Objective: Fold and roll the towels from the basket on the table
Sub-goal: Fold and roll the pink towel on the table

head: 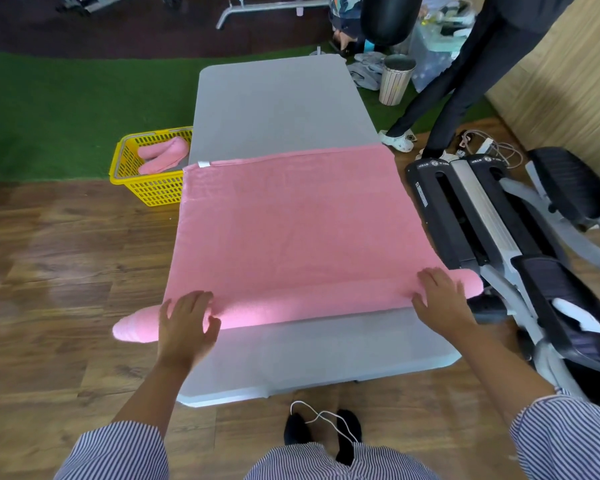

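At the far left, a yellow slotted basket stands on the wooden floor, its right rim tucked just beside the left edge of the grey worktop; two rolled pink towels lie inside it. Green turf runs behind the basket.

A pink towel lies spread flat across the worktop's middle, covering it from side to side, with a small white tag at its far left corner. Its near edge is wound into a long roll that overhangs the worktop on both sides, the left end jutting out over the floor. The left hand rests on the roll near the worktop's left edge, fingers spread and relaxed, pressing on the cloth rather than gripping it. The right hand lies flat on the roll near the right edge, fingers straight and loosely apart.

Bare grey surface shows beyond the towel's far edge and in a strip between the roll and the rounded near edge. To the right, a black and silver exercise machine sits close alongside the worktop, just beside the roll's right end. Farther back, a person in dark trousers stands near a striped bin.
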The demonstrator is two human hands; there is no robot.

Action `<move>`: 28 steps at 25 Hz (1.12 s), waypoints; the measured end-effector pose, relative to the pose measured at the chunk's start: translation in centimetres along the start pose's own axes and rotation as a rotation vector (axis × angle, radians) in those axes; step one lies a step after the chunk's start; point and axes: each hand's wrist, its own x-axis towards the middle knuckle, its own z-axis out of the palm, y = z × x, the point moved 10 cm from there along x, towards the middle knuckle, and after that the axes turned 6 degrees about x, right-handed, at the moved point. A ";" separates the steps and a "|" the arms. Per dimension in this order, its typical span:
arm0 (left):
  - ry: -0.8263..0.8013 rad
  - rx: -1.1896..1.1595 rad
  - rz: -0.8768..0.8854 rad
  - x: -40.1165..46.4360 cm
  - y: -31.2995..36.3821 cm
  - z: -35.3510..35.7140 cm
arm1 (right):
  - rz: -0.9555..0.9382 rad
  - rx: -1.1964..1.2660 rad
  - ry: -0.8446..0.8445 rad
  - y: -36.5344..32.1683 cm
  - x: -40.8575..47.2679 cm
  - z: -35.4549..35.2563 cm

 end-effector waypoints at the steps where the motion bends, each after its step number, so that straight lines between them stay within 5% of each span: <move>1: -0.005 -0.014 -0.023 -0.2 -0.2 0.3 | 0.026 0.028 -0.028 0.2 -0.2 0.3; 15: -0.044 0.108 0.083 -0.6 0.4 -0.1 | 0.001 -0.110 -0.112 0.3 -0.4 0.7; 19: 0.033 0.051 0.010 -0.3 -0.3 -0.8 | -0.022 0.034 0.027 -0.4 0.2 -0.5; 28: -0.040 -0.007 -0.011 -1.0 -0.2 1.2 | -0.023 -0.016 -0.118 -0.3 -0.4 2.0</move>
